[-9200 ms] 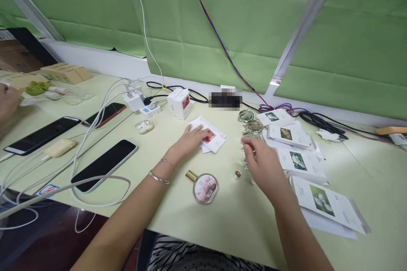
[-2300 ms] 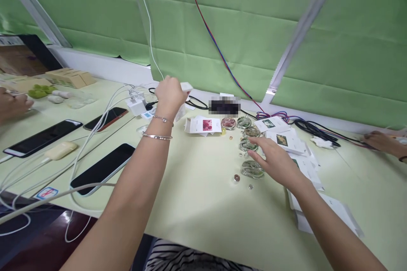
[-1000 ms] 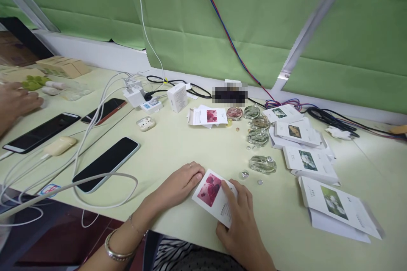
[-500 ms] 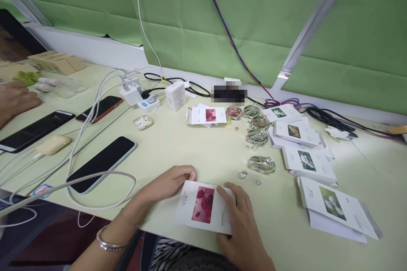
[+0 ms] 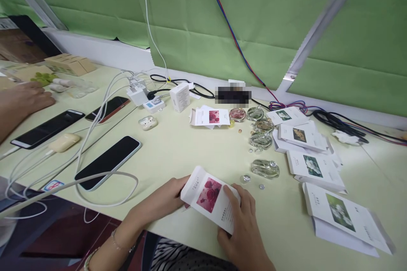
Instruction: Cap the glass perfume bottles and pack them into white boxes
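Note:
My right hand [image 5: 243, 224] is closed on the right end of a flat white carton [image 5: 225, 211] with a red rose picture, its fingers across the front. The carton is tilted, its left end raised off the table. My left hand [image 5: 171, 192] is at that left end, its fingers passing behind the carton and mostly hidden; it appears to grip the edge. Just beyond my right hand lie a clear glass bottle [image 5: 265, 168], a silvery round cap [image 5: 245, 178] and a smaller metallic piece [image 5: 261, 186].
More glass bottles [image 5: 260, 139] stand farther back. Flat white cartons with flower pictures [image 5: 349, 216] lie on the right; a rose-picture carton [image 5: 203, 116] lies behind. Phones [image 5: 110, 161], cables and a charger [image 5: 154, 103] fill the left side, where another person's hand [image 5: 28, 99] rests.
The carton's left end has been lifted and turned upward. My left hand has moved from beside it to its edge, fingers going behind. The camera view has shifted slightly left.

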Available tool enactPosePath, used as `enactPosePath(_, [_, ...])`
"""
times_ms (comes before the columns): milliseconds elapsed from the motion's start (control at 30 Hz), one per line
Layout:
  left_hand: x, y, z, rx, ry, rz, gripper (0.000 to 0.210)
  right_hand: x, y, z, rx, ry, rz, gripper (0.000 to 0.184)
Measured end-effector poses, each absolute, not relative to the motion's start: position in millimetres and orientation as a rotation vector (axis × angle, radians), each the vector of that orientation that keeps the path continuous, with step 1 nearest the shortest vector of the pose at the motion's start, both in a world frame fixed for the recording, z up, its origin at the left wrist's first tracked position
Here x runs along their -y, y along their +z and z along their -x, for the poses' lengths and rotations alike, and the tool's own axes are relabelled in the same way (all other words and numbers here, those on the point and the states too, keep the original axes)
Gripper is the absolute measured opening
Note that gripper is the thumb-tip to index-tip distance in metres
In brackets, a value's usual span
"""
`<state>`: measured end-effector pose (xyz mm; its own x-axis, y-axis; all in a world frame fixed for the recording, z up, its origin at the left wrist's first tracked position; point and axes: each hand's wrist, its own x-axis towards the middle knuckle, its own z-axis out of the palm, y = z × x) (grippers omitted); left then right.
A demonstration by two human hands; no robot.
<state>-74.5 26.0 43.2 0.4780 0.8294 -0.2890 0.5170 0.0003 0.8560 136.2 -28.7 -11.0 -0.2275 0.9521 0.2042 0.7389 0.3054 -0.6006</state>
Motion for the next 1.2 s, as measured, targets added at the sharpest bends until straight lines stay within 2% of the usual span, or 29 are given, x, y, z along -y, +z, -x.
enactPosePath(233, [-38, 38, 67, -1.198, 0.394, -1.913, 0.022, 29, -13, -137, 2.019, 0.504, 1.505, 0.082])
enactPosePath(400, [-49, 44, 61, -1.145, 0.432, -1.707, 0.018, 29, -11, -137, 2.006, 0.504, 1.503, 0.079])
enactPosePath(600, [-50, 42, 66, -1.106, 0.277, -1.425, 0.034, 29, -13, -137, 1.978, 0.488, 1.494, 0.079])
enactPosePath(800, [-56, 34, 63, -1.147, 0.331, -1.441, 0.045, 28, -13, -137, 1.966, 0.492, 1.480, 0.077])
enactPosePath(967, [-59, 36, 62, -1.158, 0.364, -1.624, 0.024, 28, -12, -137, 1.966, 0.459, 1.492, 0.074])
enactPosePath(1100, [-52, 38, 63, -1.350, 0.416, -1.881, 0.021, 29, -12, -138, 1.957, 0.447, 1.490, 0.075])
enactPosePath(1200, [-47, 41, 64, -1.247, 0.287, -2.019, 0.015, 29, -13, -138, 1.965, 0.466, 1.484, 0.077])
